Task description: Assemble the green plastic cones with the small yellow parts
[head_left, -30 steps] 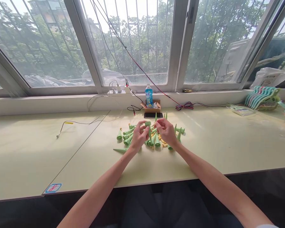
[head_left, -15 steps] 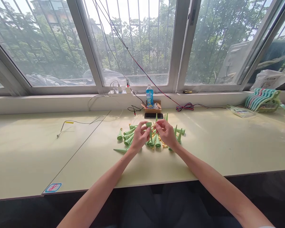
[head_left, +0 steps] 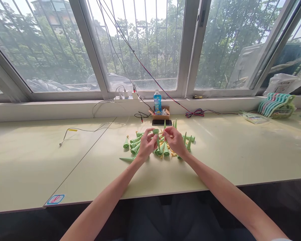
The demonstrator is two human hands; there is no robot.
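My left hand (head_left: 145, 145) pinches a green cone-shaped spike (head_left: 157, 139) by its wide top, point hanging down. Close on its right, my right hand (head_left: 175, 140) is closed in a pinch at the cone's top, on a small yellowish piece I can barely make out. Both hands hover over a heap of green cones (head_left: 135, 143) and small yellow parts (head_left: 173, 153) on the pale table (head_left: 215, 157). Some cones lie flat, a few stand upright (head_left: 175, 123).
Behind the heap lie a black phone (head_left: 162, 122), a small cardboard box (head_left: 161, 114) and a blue-labelled bottle (head_left: 157, 102). Cables (head_left: 195, 112) run along the window sill. A grey probe wire (head_left: 69, 131) lies at left. Coloured hangers (head_left: 277, 104) sit far right.
My hands have stayed together over the heap, with only small finger movement at the cone's top. Another person's hand at the far right edge has moved out of view.
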